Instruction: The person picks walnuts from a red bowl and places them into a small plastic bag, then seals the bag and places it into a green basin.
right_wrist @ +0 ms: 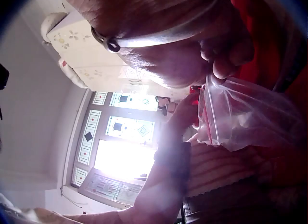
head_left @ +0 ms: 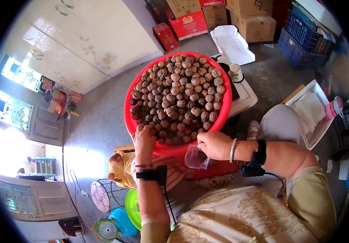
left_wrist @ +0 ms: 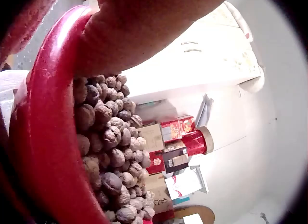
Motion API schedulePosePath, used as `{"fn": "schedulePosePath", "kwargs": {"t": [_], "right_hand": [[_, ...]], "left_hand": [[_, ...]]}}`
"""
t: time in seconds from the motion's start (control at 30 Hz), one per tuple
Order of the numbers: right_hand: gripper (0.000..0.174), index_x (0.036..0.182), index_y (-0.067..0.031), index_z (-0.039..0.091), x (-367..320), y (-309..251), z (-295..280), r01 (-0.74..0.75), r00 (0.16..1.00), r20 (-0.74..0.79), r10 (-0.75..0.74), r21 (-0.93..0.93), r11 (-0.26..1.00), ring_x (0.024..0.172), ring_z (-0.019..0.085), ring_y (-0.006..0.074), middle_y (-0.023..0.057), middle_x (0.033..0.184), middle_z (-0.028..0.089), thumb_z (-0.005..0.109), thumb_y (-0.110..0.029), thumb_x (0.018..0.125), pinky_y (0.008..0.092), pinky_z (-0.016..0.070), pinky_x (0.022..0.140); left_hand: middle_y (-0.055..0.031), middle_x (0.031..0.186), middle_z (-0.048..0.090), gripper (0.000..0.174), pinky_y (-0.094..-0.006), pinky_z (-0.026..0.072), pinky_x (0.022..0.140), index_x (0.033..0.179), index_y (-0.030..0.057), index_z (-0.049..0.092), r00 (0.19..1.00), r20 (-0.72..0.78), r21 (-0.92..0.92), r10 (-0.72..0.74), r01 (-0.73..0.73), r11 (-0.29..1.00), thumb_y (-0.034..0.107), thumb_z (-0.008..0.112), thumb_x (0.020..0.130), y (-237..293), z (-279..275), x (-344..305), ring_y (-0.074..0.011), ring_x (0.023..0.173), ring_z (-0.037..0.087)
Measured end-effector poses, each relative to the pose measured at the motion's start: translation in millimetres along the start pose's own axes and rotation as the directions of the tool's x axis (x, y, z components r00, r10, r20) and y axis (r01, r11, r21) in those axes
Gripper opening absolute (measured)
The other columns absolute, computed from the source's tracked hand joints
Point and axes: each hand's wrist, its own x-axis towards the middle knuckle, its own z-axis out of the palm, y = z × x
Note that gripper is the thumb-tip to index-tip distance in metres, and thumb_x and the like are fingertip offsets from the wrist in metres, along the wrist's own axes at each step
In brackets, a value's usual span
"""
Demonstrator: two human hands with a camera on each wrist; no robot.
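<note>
A big red plastic tub [head_left: 226, 94] full of walnuts [head_left: 181, 89] stands in front of the person. The left hand [head_left: 144, 139] is at its near left rim, fingertips beside the nearest walnuts. In the left wrist view that hand [left_wrist: 139, 29] lies across the rim, its fingers mostly hidden; I cannot tell whether they hold a walnut. At the near right rim the right hand [head_left: 215, 145] pinches a small clear plastic zip bag [head_left: 197, 158]. The bag [right_wrist: 245, 115] hangs below the fingers in the right wrist view, a red line along its mouth.
Right of the tub is a white stand [head_left: 245, 97] with a small cup [head_left: 235, 73] on it. A white foam tray [head_left: 232, 43], cardboard boxes [head_left: 257, 28] and blue crates [head_left: 300, 48] are farther back. A green basin [head_left: 132, 206] sits by the left forearm.
</note>
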Motion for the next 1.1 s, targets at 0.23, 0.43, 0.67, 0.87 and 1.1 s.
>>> {"fn": "schedulePosePath", "kwargs": {"t": [0.23,0.43,0.67,0.87,1.1], "right_hand": [[0.014,0.092,-0.0019,0.062,0.3,-2.4,-2.2,-0.022,1.000,0.018,0.022,-0.014,1.000,0.080,0.067,0.0434,0.0214,0.081,0.068,0.062,-0.015,0.094,0.0530,0.0514,0.072],[0.014,0.092,-0.0014,0.062,-1.1,-0.8,-2.1,0.017,1.000,0.005,-0.017,0.004,1.000,0.082,0.067,0.0437,0.0219,0.082,0.068,0.062,-0.016,0.094,0.0528,0.0519,0.074],[0.016,0.094,-0.0008,0.061,-1.8,-0.6,-0.5,0.027,0.999,-0.034,-0.028,-0.030,0.999,0.079,0.067,0.0434,0.0226,0.079,0.067,0.065,-0.016,0.092,0.0517,0.0519,0.072],[0.015,0.092,-0.0012,0.060,-1.1,0.5,0.0,0.027,0.999,-0.035,-0.029,-0.041,0.999,0.078,0.067,0.0431,0.0220,0.078,0.066,0.065,-0.016,0.093,0.0516,0.0512,0.070],[0.015,0.092,-0.0013,0.061,-1.9,-4.3,-2.6,0.002,1.000,-0.020,-0.003,-0.016,1.000,0.079,0.067,0.0432,0.0222,0.079,0.066,0.065,-0.016,0.092,0.0515,0.0511,0.071]], "left_hand": [[-0.0188,0.112,0.060,0.042,-0.0497,0.0490,0.094,0.110,0.0101,0.065,0.990,-0.132,-0.079,0.051,-0.062,0.995,0.008,0.074,0.070,1.3,14.3,-7.9,-0.0400,0.107,0.059],[-0.0146,0.114,0.064,0.026,-0.0428,0.0528,0.087,0.112,0.0057,0.061,0.962,0.104,-0.883,-0.254,0.207,0.421,0.009,0.068,0.087,34.8,-3.8,-29.8,-0.0301,0.106,0.060],[-0.0140,0.124,0.065,0.020,-0.0395,0.0535,0.087,0.118,0.0060,0.061,0.957,0.285,-0.791,0.053,0.266,-0.552,0.012,0.057,0.099,42.9,7.7,-50.4,-0.0302,0.106,0.062],[-0.0139,0.130,0.064,0.024,-0.0349,0.0547,0.086,0.121,0.0065,0.061,0.941,0.338,-0.833,-0.024,0.287,-0.472,0.005,0.059,0.097,48.3,9.5,-51.7,-0.0257,0.105,0.064],[-0.0077,0.119,0.070,0.027,-0.0234,0.0537,0.077,0.125,0.0052,0.062,0.921,0.357,-0.921,-0.153,0.320,-0.222,0.005,0.065,0.098,66.5,1.6,-49.7,-0.0113,0.088,0.065]]}}
